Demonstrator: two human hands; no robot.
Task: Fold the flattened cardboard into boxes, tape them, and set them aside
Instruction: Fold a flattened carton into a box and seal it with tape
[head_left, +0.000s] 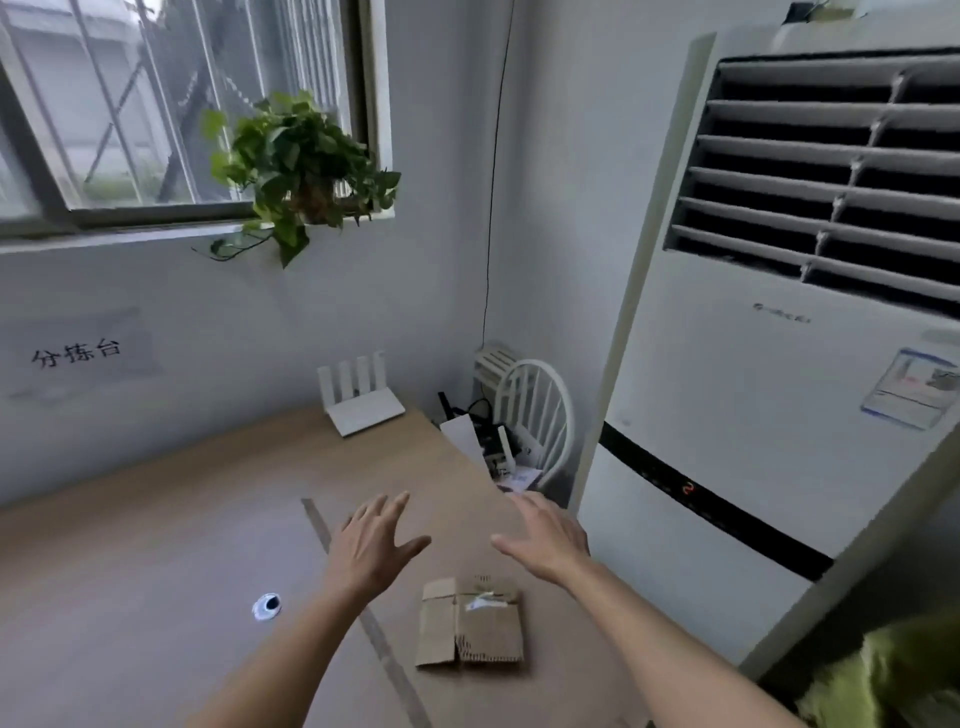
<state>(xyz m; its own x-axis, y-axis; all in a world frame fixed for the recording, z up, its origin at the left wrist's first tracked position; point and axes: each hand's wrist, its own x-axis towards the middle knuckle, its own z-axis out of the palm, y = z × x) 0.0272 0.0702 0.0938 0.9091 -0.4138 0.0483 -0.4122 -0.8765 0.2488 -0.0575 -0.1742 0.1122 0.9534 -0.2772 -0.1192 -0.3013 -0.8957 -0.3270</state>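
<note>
Head camera is looking down at a light wooden table (156, 545) where I am holding both bare hands out in front of me, above the tabletop. My left hand (371, 545) is hovering with its fingers spread and straight, gripping nothing, and my right hand (550, 540) is reaching forward beside it, fingers likewise apart and relaxed, also holding nothing. Flattened cardboard (470, 623) with a strip of pale tape across it is lying flat on the table just below and between my hands, not touching either one. A roll of tape (267, 606) is sitting on the table to the left of my left forearm, well apart from the cardboard. A white router (358, 400) is standing at the far edge of the table against the wall, a potted plant (296, 166) is sitting on the window ledge above it, and a tall white air conditioner (779, 338) is filling the right side beyond a white chair (540, 410).
</note>
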